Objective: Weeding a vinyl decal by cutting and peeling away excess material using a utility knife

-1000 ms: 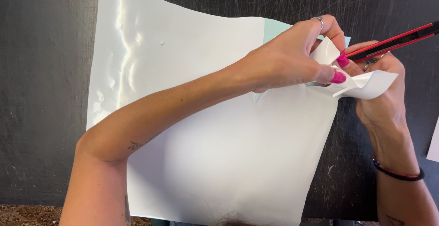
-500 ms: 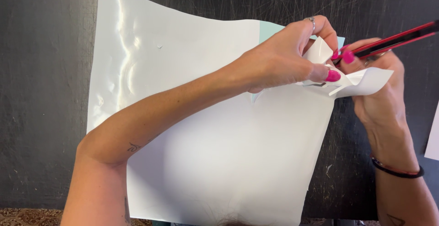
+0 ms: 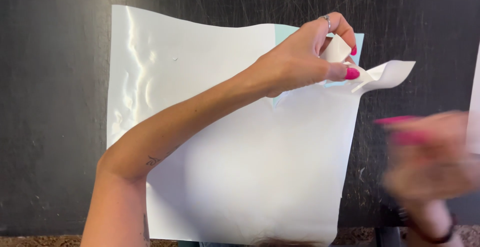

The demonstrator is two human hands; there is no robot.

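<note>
White glossy vinyl sheet point(image 3: 200, 127) lies spread on the scratched black work surface point(image 3: 50, 102), with pale teal backing point(image 3: 285, 31) showing at its upper right corner. Your left hand point(image 3: 305, 59) pinches the peeled white corner flap point(image 3: 385, 73) between thumb and fingers, lifting it off the backing. Your right hand point(image 3: 430, 162) is a blur to the right, well apart from the sheet; you cannot tell its grip.

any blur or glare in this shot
Head view: the right hand is smeared by motion blur, its fingers indistinct; the left hand, pinching the peeled white corner, is sharp. Glare streaks run down the left side of the glossy white sheet; the scratched black surface stays matte.
</note>
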